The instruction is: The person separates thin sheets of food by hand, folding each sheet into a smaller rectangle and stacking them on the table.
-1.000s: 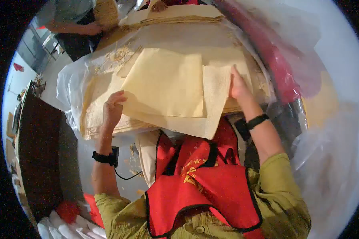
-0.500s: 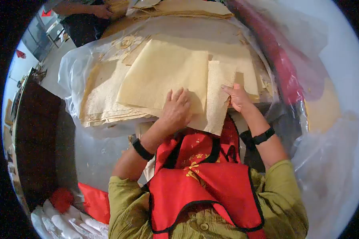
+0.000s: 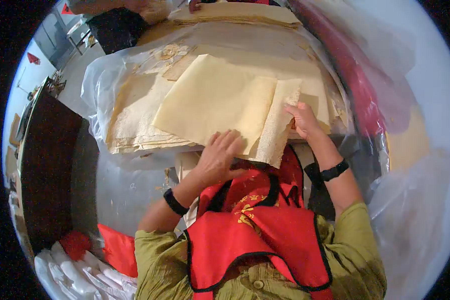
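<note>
A thin pale yellow sheet (image 3: 220, 95) lies on the stack in front of me, its right side turned over into a narrow strip (image 3: 280, 120) with a rough, grainy face. The strip's right edge is pinched between the thumb and fingers of my right hand (image 3: 305, 121). My left hand (image 3: 220, 156) rests with fingers outstretched on the sheet's near edge, left of the strip; it grips nothing. Beneath is a stack of similar sheets (image 3: 135, 117) with ragged near edges.
Clear plastic film (image 3: 97, 95) lines the work surface. Another pile of sheets (image 3: 235, 14) lies at the far side, with another person's hand (image 3: 194, 6) beside it. Torn scraps (image 3: 172, 51) lie at the back left. A dark brown panel (image 3: 47, 165) stands to the left.
The turned-over strip has tipped and narrowed slightly, with my right hand still holding its edge. My left hand has slid a little down and left. The view has shifted slightly.
</note>
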The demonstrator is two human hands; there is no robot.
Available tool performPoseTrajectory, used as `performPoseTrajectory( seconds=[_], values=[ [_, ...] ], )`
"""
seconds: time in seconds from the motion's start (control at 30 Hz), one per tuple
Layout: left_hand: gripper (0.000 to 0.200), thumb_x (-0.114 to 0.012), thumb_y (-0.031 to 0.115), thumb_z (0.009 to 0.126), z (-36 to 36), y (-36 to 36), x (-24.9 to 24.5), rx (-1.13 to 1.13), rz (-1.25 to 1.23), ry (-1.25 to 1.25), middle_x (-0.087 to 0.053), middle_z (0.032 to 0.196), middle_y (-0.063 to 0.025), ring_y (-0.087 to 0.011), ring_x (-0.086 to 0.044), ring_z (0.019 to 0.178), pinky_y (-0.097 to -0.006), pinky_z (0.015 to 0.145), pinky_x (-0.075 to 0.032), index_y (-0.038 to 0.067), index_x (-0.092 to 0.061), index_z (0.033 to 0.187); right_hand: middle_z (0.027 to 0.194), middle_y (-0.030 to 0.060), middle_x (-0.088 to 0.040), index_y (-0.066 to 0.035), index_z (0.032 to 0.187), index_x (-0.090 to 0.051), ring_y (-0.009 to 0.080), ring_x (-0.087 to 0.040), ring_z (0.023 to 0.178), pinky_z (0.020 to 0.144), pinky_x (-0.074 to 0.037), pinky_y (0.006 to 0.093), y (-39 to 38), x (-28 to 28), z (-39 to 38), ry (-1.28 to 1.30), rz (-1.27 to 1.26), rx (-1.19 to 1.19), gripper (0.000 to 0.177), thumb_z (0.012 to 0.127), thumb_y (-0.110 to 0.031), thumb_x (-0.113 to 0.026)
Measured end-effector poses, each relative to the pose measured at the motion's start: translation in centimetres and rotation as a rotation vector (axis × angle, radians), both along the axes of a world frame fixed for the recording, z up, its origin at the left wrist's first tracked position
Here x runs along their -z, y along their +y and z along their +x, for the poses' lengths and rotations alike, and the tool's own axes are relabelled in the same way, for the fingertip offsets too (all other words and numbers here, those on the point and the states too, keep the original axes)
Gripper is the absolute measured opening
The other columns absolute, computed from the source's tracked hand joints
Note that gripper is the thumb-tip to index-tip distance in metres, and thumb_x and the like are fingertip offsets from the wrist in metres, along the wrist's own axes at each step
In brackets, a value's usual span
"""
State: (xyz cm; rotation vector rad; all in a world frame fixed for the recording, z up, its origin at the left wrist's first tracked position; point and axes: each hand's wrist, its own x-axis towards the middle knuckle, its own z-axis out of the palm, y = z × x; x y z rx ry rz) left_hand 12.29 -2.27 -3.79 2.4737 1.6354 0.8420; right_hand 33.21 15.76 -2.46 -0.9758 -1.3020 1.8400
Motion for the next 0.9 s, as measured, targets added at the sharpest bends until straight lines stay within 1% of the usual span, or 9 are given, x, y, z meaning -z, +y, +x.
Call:
performPoseTrajectory(
  seconds=[0.1, 0.23, 0.4, 0.47, 0.5, 0.6, 0.7, 0.8, 0.9],
  values=[
    [0.088, -0.064, 0.051, 0.061, 1.8, -0.3, 0.0, -0.138, -0.069, 0.132, -0.036, 0.127, -0.0192, -0.033, -0.034, 0.119, -0.0512, 0.095, -0.026, 0.003, -0.03, 0.126, 0.088, 0.0069, -0.058, 0.001, 0.099, -0.051, 0.0146, -0.057, 0.076, 0.06, -0.049, 0.0273, -0.7, -2.1, -1.0, -0.094, 0.008, 0.06, 0.023, 0.08, -0.012, -0.055],
    [0.07, -0.071, 0.03, 0.064, 2.4, 0.5, 1.2, -0.236, 0.084, -0.155, -0.051, 0.108, -0.0185, -0.0353, -0.049, 0.1, -0.043, 0.084, -0.038, 0.002, -0.039, 0.12, 0.084, 0.0058, -0.059, -0.001, 0.097, -0.053, 0.0153, -0.058, 0.07, 0.06, -0.049, 0.0278, -1.5, -3.5, -4.2, 0.077, 0.094, 0.021, 0.021, 0.08, -0.013, -0.054],
    [0.027, -0.054, 0.016, 0.079, 0.4, 1.3, 3.6, -0.4, 0.001, -1.216, -0.06, 0.078, -0.0112, -0.0203, -0.057, 0.069, -0.0296, 0.061, -0.046, -0.004, -0.055, 0.097, 0.097, 0.0105, -0.056, -0.003, 0.112, -0.046, 0.0189, -0.057, 0.086, 0.071, -0.047, 0.0295, -2.5, -6.4, -9.6, -0.014, 0.177, -0.141, 0.037, 0.083, -0.027, -0.051],
    [0.024, -0.051, 0.017, 0.081, -0.7, 1.5, 3.0, -0.42, -0.055, -1.796, -0.059, 0.079, -0.0085, -0.0153, -0.056, 0.072, -0.0283, 0.06, -0.045, -0.002, -0.055, 0.096, 0.111, 0.0146, -0.049, -0.005, 0.119, -0.041, 0.0242, -0.048, 0.102, 0.085, -0.039, 0.0365, -2.7, -4.7, -11.9, -0.298, 0.85, -0.125, 0.049, 0.082, -0.036, -0.05],
    [0.022, -0.051, 0.019, 0.082, -1.2, 2.1, 4.0, -0.455, -0.019, -1.852, -0.057, 0.077, -0.0066, -0.0141, -0.055, 0.068, -0.0279, 0.058, -0.045, -0.001, -0.055, 0.09, 0.118, 0.0167, -0.046, -0.006, 0.123, -0.039, 0.0268, -0.044, 0.11, 0.092, -0.034, 0.04, -2.6, -3.5, -12.9, -0.44, 1.186, -0.109, 0.056, 0.081, -0.041, -0.05],
    [0.024, -0.05, 0.022, 0.083, -2.8, 1.3, 4.6, -0.393, -0.154, -1.904, -0.058, 0.078, -0.0081, -0.0149, -0.055, 0.065, -0.0283, 0.055, -0.046, -0.001, -0.054, 0.087, 0.133, 0.0174, -0.029, -0.008, 0.128, -0.034, 0.0294, -0.024, 0.125, 0.1, -0.016, 0.0481, -2.9, -0.4, -15.5, -0.88, 1.467, -0.19, 0.07, 0.077, -0.053, -0.048],
    [0.028, -0.048, 0.025, 0.085, -4.5, 1.3, 4.6, -0.394, -0.361, -2.018, -0.058, 0.075, -0.0097, -0.0154, -0.055, 0.059, -0.0278, 0.051, -0.045, -0.002, -0.054, 0.088, 0.134, 0.0164, -0.027, -0.009, 0.128, -0.035, 0.0316, -0.02, 0.126, 0.098, -0.013, 0.0553, -2.9, 1.5, -16.3, -1.039, 1.38, -0.218, 0.073, 0.075, -0.058, -0.045],
    [0.031, -0.048, 0.027, 0.086, -6.4, -0.9, 0.7, -0.49, -0.401, -1.552, -0.059, 0.069, -0.0097, -0.0157, -0.055, 0.054, -0.0279, 0.048, -0.045, -0.003, -0.056, 0.082, 0.134, 0.0164, -0.027, -0.008, 0.128, -0.034, 0.0331, -0.02, 0.125, 0.097, -0.013, 0.0563, -3.1, 1.9, -17.0, -1.091, 1.312, -0.19, 0.074, 0.075, -0.058, -0.046],
    [0.028, -0.055, 0.024, 0.082, -9.5, -1.8, -1.7, -0.802, 0.011, -0.721, -0.058, 0.061, -0.0099, -0.0186, -0.056, 0.05, -0.0307, 0.047, -0.044, 0.001, -0.06, 0.068, 0.134, 0.0165, -0.027, -0.008, 0.128, -0.035, 0.0336, -0.02, 0.125, 0.097, -0.014, 0.0569, -2.9, 2.1, -17.0, -1.081, 1.309, -0.155, 0.074, 0.074, -0.058, -0.047]
  ],
)
